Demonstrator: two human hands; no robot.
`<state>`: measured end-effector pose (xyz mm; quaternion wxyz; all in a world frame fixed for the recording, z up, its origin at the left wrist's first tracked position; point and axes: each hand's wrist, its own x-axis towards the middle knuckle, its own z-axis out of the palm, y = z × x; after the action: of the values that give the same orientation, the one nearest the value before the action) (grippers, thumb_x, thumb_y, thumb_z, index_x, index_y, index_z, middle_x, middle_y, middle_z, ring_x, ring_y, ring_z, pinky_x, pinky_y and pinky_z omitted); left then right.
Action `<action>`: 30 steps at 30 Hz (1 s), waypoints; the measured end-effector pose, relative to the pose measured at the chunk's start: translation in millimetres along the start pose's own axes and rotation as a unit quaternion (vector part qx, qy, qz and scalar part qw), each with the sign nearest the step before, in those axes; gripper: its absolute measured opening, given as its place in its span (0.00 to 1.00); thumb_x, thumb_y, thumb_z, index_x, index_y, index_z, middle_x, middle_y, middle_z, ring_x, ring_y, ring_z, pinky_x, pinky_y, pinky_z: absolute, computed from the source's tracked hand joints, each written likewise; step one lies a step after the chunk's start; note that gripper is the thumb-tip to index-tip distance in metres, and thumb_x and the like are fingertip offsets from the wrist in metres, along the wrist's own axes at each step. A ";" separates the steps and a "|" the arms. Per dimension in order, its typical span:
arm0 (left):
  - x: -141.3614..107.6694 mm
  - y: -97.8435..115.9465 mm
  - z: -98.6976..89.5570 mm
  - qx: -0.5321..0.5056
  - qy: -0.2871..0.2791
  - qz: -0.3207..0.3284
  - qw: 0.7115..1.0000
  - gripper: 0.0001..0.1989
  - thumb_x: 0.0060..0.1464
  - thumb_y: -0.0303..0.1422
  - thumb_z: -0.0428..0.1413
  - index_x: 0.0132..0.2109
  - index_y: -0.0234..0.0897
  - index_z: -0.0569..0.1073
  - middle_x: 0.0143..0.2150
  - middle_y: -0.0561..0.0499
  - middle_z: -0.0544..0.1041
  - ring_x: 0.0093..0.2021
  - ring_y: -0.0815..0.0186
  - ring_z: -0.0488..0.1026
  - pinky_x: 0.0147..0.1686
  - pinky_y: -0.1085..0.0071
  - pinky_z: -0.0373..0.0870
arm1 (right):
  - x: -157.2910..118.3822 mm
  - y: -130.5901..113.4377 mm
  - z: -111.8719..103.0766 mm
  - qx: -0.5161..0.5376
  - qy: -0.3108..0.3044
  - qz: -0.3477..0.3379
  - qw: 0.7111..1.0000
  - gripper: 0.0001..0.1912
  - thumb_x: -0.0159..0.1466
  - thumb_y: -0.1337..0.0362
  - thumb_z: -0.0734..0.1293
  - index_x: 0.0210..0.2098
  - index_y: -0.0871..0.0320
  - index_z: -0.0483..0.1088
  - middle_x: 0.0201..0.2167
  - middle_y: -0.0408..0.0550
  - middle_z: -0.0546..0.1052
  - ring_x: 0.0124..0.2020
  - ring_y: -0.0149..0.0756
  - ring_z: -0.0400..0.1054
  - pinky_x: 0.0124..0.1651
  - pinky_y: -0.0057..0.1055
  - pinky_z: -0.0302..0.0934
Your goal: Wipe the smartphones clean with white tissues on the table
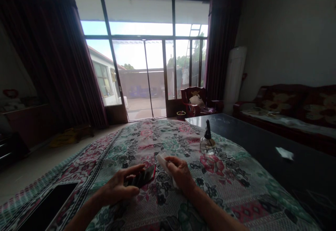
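Observation:
My left hand (122,185) grips a dark phone with a red edge (145,177), thumb on the near side and fingers along the far side. Just right of it, my right hand (181,173) is closed on a white tissue (163,161), whose folded end sticks out toward the phone. The two are close but apart. Beyond my right hand, a clear glass bottle with a black top (207,143) stands upright on the flowered cloth (168,210). A tablet-like dark slab with a pale rim (48,206) lies at the lower left.
A dark glossy table (252,136) adjoins the cloth on the right, with a crumpled white paper (285,153) on it. A wooden armchair (193,101) and a sofa (288,105) stand behind. Glass doors (139,80) are straight ahead, between dark curtains (52,59).

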<state>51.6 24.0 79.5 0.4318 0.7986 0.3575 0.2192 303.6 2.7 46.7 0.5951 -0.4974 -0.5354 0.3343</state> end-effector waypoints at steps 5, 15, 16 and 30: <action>0.4 -5.6 -1.1 -0.045 0.003 0.004 0.999 0.36 0.45 0.40 0.62 0.62 0.43 0.65 0.57 0.49 0.74 0.57 0.53 0.68 0.59 0.55 0.62 | -10.1 -13.5 12.8 0.030 -0.055 -0.068 0.996 0.13 0.55 0.62 0.64 0.35 0.57 0.79 0.32 0.47 0.77 0.35 0.36 0.70 0.39 0.29 0.63; -1.2 -6.2 1.5 -0.112 0.025 0.003 0.993 0.36 0.42 0.42 0.64 0.60 0.44 0.67 0.55 0.47 0.76 0.57 0.51 0.68 0.56 0.56 0.63 | -16.6 -24.5 20.4 0.039 -0.053 -0.094 0.993 0.12 0.58 0.63 0.64 0.34 0.56 0.80 0.33 0.49 0.76 0.37 0.36 0.70 0.41 0.30 0.63; -1.0 -6.0 2.8 -0.121 0.019 0.005 0.993 0.36 0.42 0.42 0.64 0.60 0.44 0.67 0.55 0.47 0.76 0.56 0.51 0.69 0.55 0.56 0.64 | -15.5 -22.3 19.7 0.039 -0.047 -0.090 0.994 0.12 0.58 0.63 0.64 0.34 0.57 0.80 0.32 0.49 0.76 0.36 0.36 0.70 0.41 0.29 0.63; -1.0 -5.6 5.7 -0.134 0.027 0.003 0.991 0.35 0.42 0.36 0.63 0.60 0.43 0.68 0.54 0.47 0.76 0.55 0.52 0.70 0.54 0.58 0.64 | -17.8 -21.4 21.9 0.036 -0.033 -0.100 0.994 0.10 0.58 0.63 0.65 0.32 0.58 0.80 0.32 0.49 0.76 0.35 0.37 0.69 0.39 0.30 0.63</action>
<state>52.6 22.3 71.7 0.5243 0.7285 0.3344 0.2875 275.8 -14.7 60.2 0.6248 -0.4081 -0.5899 0.3084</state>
